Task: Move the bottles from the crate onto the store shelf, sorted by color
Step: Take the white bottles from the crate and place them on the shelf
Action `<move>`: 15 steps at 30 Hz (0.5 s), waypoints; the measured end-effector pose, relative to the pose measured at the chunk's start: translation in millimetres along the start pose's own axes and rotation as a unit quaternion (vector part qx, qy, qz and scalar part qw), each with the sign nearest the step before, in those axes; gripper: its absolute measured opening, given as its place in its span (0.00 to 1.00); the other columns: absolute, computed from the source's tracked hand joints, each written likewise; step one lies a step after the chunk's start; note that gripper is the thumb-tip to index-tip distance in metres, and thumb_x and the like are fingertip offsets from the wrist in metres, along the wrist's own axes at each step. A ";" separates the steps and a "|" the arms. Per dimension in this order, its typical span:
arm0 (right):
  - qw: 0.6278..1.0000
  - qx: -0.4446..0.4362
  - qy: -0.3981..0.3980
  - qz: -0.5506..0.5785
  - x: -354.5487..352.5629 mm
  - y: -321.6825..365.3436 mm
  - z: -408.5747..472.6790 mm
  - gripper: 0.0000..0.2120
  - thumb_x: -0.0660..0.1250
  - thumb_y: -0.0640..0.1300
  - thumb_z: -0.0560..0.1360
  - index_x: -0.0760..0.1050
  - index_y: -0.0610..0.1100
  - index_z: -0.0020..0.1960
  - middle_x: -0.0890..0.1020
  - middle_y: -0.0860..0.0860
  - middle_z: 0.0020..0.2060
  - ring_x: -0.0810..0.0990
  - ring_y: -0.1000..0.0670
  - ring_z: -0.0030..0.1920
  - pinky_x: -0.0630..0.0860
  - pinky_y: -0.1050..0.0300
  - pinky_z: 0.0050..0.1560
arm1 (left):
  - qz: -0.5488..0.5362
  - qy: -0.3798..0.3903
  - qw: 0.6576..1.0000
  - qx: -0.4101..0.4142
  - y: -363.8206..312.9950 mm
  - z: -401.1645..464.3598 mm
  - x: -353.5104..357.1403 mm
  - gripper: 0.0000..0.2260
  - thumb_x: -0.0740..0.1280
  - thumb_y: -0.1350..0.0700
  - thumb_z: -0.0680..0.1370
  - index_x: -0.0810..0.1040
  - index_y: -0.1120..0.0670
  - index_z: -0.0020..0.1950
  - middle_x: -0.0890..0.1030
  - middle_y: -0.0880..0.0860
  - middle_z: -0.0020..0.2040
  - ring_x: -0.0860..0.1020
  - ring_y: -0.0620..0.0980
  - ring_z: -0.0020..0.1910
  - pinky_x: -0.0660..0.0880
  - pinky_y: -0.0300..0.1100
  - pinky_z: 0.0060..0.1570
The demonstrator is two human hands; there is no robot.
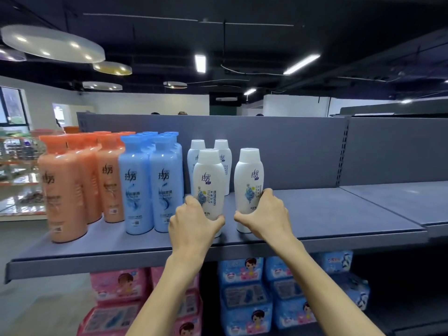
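Note:
On the grey store shelf stand several orange bottles at the left, then several blue bottles, then white ones. My left hand grips the base of a white bottle standing upright near the shelf's front. My right hand grips the lower part of a second white bottle, upright beside it. Two more white bottles stand behind them, by the back panel. The crate is out of view.
The shelf runs bare to the right of the white bottles, up to a slotted upright and the adjoining shelf section. On the lower shelf lie pink packs and blue packs. Other store racks stand at the far left.

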State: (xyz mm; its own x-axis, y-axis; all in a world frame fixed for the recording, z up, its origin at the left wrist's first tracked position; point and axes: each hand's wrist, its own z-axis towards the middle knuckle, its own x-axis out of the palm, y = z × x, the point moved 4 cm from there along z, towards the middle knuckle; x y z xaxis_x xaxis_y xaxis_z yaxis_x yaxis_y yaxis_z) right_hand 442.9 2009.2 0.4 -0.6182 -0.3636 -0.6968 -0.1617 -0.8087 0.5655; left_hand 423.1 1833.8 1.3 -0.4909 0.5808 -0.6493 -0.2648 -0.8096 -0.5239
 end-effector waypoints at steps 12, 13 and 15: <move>0.999 0.001 0.035 0.021 -0.1 -4.5 -4.9 0.25 0.73 0.55 0.65 0.68 0.43 0.54 0.79 0.47 0.51 0.79 0.43 0.51 0.76 0.54 0.47 | 0.000 0.032 0.999 0.003 1.7 -0.1 3.7 0.24 0.74 0.41 0.69 0.71 0.58 0.50 0.79 0.55 0.46 0.79 0.58 0.49 0.70 0.43 0.40; 0.999 0.001 0.037 0.021 0.3 -4.2 -4.0 0.25 0.73 0.55 0.65 0.69 0.43 0.54 0.79 0.47 0.51 0.79 0.43 0.52 0.76 0.54 0.47 | 0.003 0.034 0.999 -0.002 1.3 1.2 4.1 0.25 0.74 0.41 0.69 0.71 0.58 0.50 0.79 0.56 0.47 0.79 0.58 0.49 0.71 0.44 0.41; 0.999 0.002 0.045 0.022 2.7 -3.4 -1.1 0.26 0.74 0.56 0.65 0.69 0.43 0.55 0.79 0.47 0.52 0.79 0.43 0.52 0.76 0.54 0.47 | 0.011 0.040 0.999 -0.010 0.4 4.1 5.3 0.25 0.74 0.42 0.69 0.71 0.60 0.52 0.79 0.57 0.48 0.79 0.60 0.50 0.73 0.46 0.43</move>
State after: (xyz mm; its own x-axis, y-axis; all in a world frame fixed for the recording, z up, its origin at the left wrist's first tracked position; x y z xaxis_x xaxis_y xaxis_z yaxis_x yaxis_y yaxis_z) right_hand 442.6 2010.5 -3.9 -0.5531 -0.4396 -0.7077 -0.1381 -0.7893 0.5982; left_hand 417.0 1836.2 -0.1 -0.4278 0.5691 -0.7022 -0.2378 -0.8204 -0.5199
